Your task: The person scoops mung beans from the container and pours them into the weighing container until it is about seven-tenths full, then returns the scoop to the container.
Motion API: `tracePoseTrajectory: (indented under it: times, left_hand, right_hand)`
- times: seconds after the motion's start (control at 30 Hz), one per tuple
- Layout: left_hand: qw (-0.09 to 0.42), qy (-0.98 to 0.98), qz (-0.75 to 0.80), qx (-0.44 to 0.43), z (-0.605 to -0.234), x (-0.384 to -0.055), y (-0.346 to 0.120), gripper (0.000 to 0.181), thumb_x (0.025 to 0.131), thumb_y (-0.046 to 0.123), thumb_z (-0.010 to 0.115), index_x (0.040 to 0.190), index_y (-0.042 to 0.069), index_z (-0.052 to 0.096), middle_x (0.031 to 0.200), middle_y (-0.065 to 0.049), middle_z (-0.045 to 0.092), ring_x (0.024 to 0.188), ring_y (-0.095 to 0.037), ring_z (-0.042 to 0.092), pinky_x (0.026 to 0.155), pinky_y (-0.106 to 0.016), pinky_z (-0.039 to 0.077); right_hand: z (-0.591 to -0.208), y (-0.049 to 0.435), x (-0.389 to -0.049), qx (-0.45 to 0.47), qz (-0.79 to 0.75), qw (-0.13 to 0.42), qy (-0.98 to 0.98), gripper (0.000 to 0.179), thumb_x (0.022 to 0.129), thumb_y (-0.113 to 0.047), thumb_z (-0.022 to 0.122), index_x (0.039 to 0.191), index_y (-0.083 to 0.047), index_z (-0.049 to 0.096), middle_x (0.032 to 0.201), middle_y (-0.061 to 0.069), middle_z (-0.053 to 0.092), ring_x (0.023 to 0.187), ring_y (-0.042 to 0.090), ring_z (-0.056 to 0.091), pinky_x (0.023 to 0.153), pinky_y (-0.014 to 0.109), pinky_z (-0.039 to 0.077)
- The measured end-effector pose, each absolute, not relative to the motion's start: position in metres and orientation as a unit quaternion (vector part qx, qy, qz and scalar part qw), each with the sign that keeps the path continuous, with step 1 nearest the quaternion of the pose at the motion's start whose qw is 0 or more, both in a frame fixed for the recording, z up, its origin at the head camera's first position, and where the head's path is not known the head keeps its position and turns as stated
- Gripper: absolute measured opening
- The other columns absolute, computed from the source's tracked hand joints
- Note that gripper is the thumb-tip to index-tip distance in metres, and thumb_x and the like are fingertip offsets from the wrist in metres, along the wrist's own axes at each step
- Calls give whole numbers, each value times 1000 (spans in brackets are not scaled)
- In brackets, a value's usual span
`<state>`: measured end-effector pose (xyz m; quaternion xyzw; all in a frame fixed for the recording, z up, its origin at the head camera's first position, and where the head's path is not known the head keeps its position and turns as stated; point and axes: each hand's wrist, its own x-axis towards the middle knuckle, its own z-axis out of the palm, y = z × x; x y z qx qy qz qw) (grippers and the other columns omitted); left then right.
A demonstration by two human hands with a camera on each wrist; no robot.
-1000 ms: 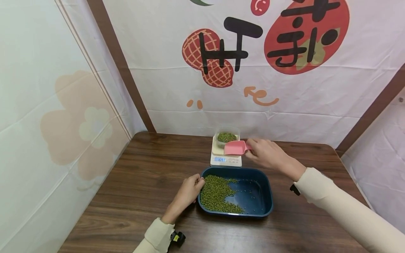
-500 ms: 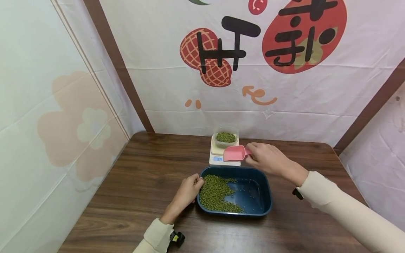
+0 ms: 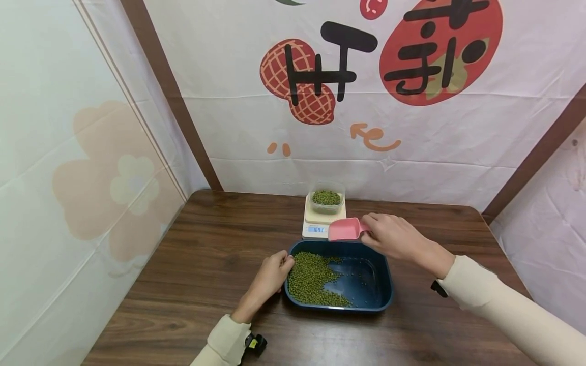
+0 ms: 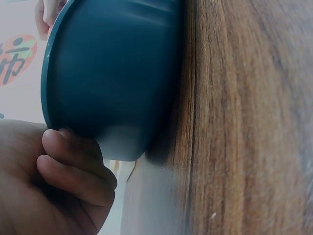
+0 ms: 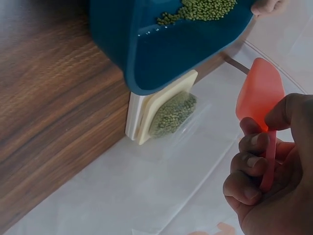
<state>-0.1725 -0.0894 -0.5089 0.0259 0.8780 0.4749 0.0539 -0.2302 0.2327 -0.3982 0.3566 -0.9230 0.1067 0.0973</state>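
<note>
My right hand (image 3: 393,235) grips the handle of a pink scoop (image 3: 344,229), fingers curled round it in the right wrist view. The scoop's bowl overlaps the front of the kitchen scale and the far rim of a dark blue basin (image 3: 366,284); only bare pink shows inside it. Green mung beans (image 3: 311,282) lie heaped in the basin's left half, with a few scattered to the right. At the basin's left end, my left hand (image 3: 270,277) holds the rim, its fingers bent against the outer wall (image 4: 112,73) in the left wrist view.
Behind the basin stands the white kitchen scale (image 3: 316,236), its display lit and reading about 169. A clear plastic tub (image 3: 326,208) with mung beans sits on its plate. The wooden table (image 3: 220,264) ends at a printed cloth backdrop (image 3: 238,173).
My right hand has drawn the scoop back from beside the tub toward me and the basin's far rim, ending slightly to the right. The left hand stays on the basin.
</note>
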Motion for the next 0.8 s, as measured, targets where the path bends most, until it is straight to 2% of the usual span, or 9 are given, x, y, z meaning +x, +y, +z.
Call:
tracePoseTrajectory:
  times: [0.37,0.57,0.8]
  left_hand:
    - [40,882,469,26,-510,-173,-89,35,112,21,47,78,12,49,54,3,41,39,-12,41,40,-23,39]
    - [43,880,472,25,-508,-173,-89,36,112,22,47,77,12,49,54,3,41,39,-12,41,40,-23,39]
    - [47,879,473,25,-509,-173,-90,35,112,22,46,78,12,49,54,3,41,40,-12,41,40,-23,39]
  right_hand:
    - [-408,242,-225,374,88,99,-918,8,89,-13,71,92,-13,63,74,-6,48,59,5,39,52,22,29]
    - [-411,245,-222,385,73,101,-915,13,88,-13,71,86,-15,59,72,-7,44,59,5,37,53,23,29]
    - [-415,253,-215,399,74,83,-910,13,88,-12,74,85,-16,62,71,-9,46,59,2,37,54,20,31]
